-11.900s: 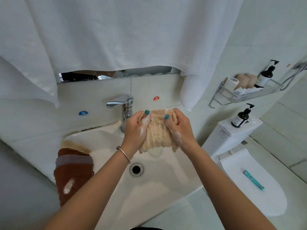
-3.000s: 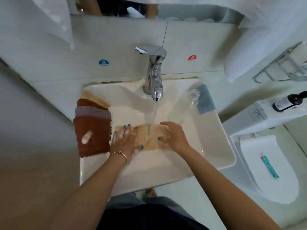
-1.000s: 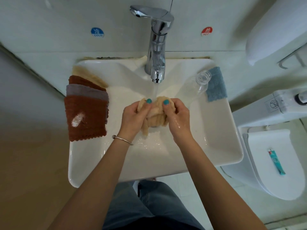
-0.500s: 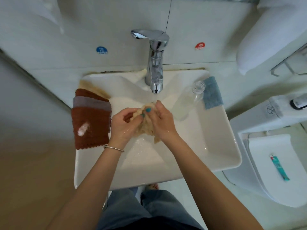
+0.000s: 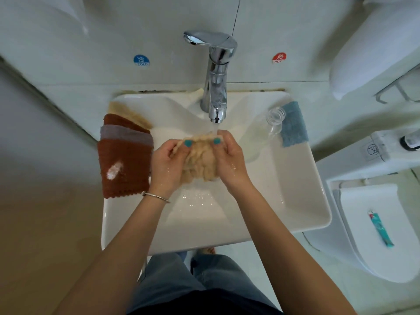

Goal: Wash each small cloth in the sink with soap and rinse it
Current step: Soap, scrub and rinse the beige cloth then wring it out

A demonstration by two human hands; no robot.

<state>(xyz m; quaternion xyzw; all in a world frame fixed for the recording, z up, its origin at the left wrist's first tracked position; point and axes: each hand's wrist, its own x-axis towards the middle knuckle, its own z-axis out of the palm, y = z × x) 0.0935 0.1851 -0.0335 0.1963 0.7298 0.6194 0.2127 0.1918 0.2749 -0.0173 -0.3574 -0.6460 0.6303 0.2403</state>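
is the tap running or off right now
Running. A stream of water falls from the faucet spout straight onto the beige cloth, which the left hand and right hand hold bunched beneath it.

— What did the person have on?

— Both forearms were bare, with no sleeves in sight. A thin silver bangle [image 5: 156,196] sat round the left wrist, with a small bead or clasp at its outer end.

— Anything on the hands?

— The left hand [image 5: 167,165] and the right hand [image 5: 229,159] were wet and glistening with water. The thumbnails carried teal polish [image 5: 187,143]; the other nails were hidden.

— And lower down?

— Blue-grey jeans [image 5: 172,283] covered both legs, and a dark, near-black top [image 5: 204,303] showed at the bottom edge. Between the legs, something that may have been toes could be made out, too blurred to be sure.
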